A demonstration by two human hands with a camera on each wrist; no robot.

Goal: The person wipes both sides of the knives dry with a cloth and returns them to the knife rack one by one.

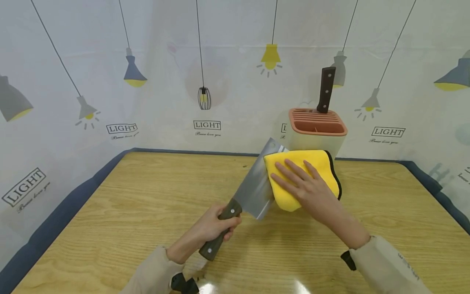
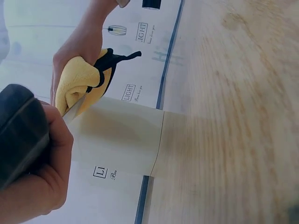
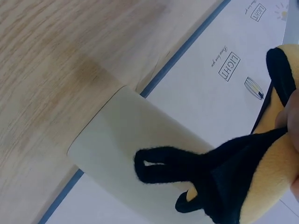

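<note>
Gripping the cleaver by its handle, prob. to steady it, L hand holds it above the table, w/ R hand grasping yellow cloth vs. blade.

Over the head camera I see a cream, pink-topped knife block with a dark-brown riveted knife handle jutting from it, on a pale wood-grain desk before a white lamp-printed backdrop.

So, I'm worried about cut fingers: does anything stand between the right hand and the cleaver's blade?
Yes, the yellow cloth. In the head view it lies under the right hand and over the upper right of the blade. Nothing else visible stands between them.
</note>
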